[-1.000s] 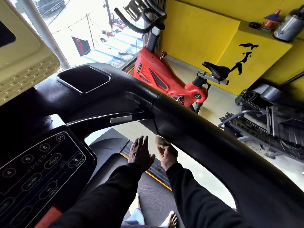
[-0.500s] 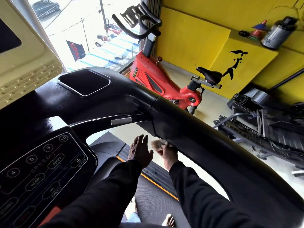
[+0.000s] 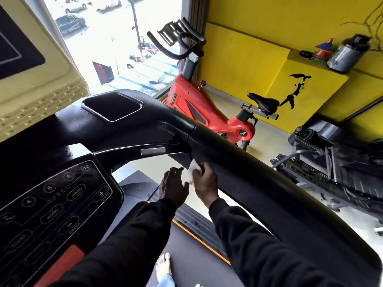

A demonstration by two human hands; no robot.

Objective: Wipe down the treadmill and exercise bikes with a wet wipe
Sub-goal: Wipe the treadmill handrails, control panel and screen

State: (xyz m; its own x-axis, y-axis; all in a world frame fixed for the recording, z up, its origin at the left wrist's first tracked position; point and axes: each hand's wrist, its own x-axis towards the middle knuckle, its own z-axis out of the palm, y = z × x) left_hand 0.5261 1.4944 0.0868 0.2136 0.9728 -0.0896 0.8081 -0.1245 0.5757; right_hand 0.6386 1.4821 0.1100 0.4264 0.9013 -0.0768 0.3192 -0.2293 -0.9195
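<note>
I stand on a black treadmill; its thick right handrail [image 3: 259, 175] runs from the console [image 3: 62, 195] down to the lower right. My right hand [image 3: 204, 183] grips a white wet wipe [image 3: 193, 167] and holds it against the underside of the handrail near its joint with the console. My left hand [image 3: 173, 186] hovers just left of it with fingers relaxed, holding nothing. A red exercise bike [image 3: 207, 112] with black handlebars and seat stands beyond the rail by the window.
The treadmill belt [image 3: 196, 264] and orange-edged side rail lie below, with my bare feet on it. A cream monitor housing [image 3: 37, 79] sits top left. A dismantled black machine [image 3: 331, 162] lies right. A metal canister [image 3: 346, 54] rests on a yellow ledge.
My right hand has lifted the wipe up against the handrail's underside, and the wipe now shows. My left hand has stayed beside it. The view has shifted slightly.
</note>
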